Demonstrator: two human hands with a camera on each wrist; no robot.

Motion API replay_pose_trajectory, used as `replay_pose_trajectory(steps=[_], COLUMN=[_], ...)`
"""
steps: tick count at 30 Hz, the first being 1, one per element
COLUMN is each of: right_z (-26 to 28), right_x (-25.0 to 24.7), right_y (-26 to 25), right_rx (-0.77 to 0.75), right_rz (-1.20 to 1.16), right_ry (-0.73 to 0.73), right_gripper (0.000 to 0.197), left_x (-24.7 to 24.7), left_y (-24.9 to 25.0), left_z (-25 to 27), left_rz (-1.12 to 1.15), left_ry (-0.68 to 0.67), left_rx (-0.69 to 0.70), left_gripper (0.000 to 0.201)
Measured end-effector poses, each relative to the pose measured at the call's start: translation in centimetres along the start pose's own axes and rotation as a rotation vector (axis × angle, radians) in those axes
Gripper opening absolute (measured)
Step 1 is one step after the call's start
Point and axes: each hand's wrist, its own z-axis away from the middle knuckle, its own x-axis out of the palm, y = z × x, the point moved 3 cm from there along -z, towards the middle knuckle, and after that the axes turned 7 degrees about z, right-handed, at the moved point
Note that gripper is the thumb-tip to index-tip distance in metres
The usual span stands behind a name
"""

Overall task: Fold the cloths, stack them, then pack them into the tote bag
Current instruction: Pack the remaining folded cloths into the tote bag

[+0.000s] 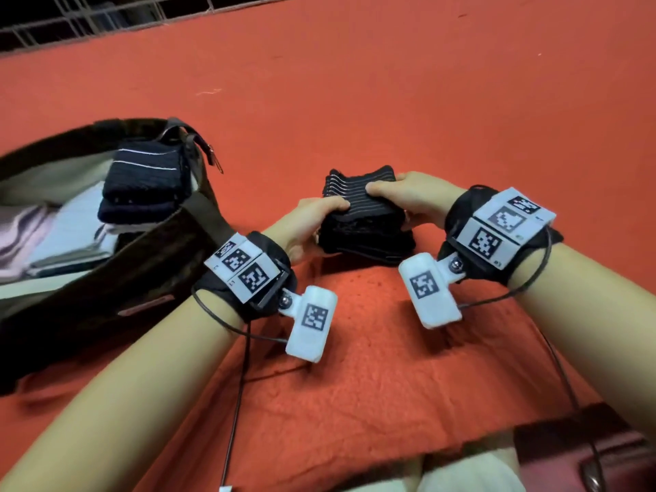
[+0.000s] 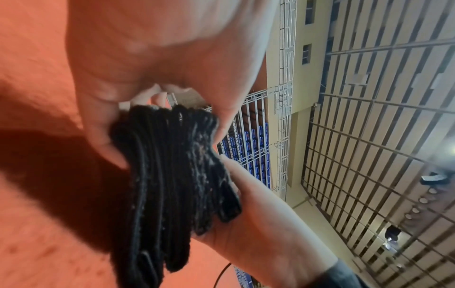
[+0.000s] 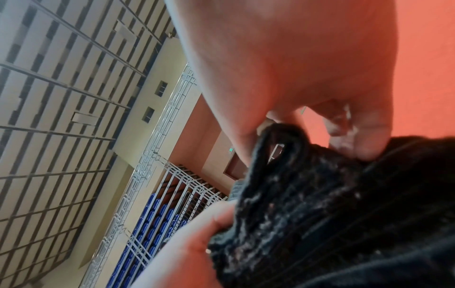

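A stack of folded black cloths (image 1: 362,221) with thin pale stripes is held just above the orange surface at the centre. My left hand (image 1: 312,221) grips its left side, thumb on top. My right hand (image 1: 404,200) grips its right side the same way. The left wrist view shows the stack's layered edge (image 2: 177,175) pinched between my thumb and fingers. In the right wrist view the dark cloths (image 3: 344,210) fill the lower right under my fingers. The dark tote bag (image 1: 117,278) lies open at the left, holding folded navy cloths (image 1: 145,179) on lighter ones (image 1: 60,239).
An orange cloth-covered surface (image 1: 390,83) spreads all around. A white metal railing (image 1: 106,19) runs along the far edge. A dark reddish object (image 1: 582,452) sits at the bottom right by my knee. Cables hang from both wrist mounts.
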Motion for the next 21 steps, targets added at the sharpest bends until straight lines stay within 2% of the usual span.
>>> replay_pose_trajectory(steps=[3, 4, 7, 9, 10, 11, 13, 14, 17, 21], right_z=[0.8, 1.0, 1.2, 1.2, 1.2, 1.2, 1.2, 1.2, 1.6, 2.4], right_x=[0.4, 0.6, 1.6, 2.5, 3.0, 3.4, 3.9, 4.1, 4.1, 2.9], right_y=[-1.1, -1.4, -1.8, -1.8, -1.8, -1.8, -2.1, -2.4, -3.0, -4.2], right_rx=[-0.047, -0.051, -0.023, 0.005, 0.016, 0.02, -0.001, -0.02, -0.081, -0.178], right_rz=[-0.11, -0.148, -0.28, -0.334, -0.333, -0.319, -0.286, -0.272, -0.262, -0.319], right_ry=[-0.031, -0.027, -0.018, -0.023, -0.024, -0.023, -0.027, -0.036, -0.027, 0.011], right_gripper=[0.021, 0.017, 0.022, 0.025, 0.027, 0.028, 0.025, 0.024, 0.022, 0.02], left_x=[-0.7, -0.9, -2.2, -3.0, -3.2, -3.4, -3.4, -3.5, -3.5, -3.5], left_y=[0.1, 0.1, -0.1, -0.6, -0.9, -1.2, -1.5, -1.7, -1.7, 0.2], left_z=[1.0, 1.3, 2.2, 1.9, 2.2, 2.5, 3.4, 3.6, 3.9, 5.6], left_rz=[0.019, 0.021, 0.038, 0.001, -0.018, -0.037, -0.052, -0.042, -0.042, -0.063], left_ry=[0.021, 0.038, 0.111, 0.127, 0.127, 0.12, 0.087, 0.073, 0.062, 0.159], left_rx=[0.026, 0.038, 0.066, 0.062, 0.041, 0.027, -0.014, -0.028, -0.033, 0.084], left_gripper=[0.022, 0.03, 0.081, 0.094, 0.091, 0.078, 0.026, 0.016, 0.02, 0.017])
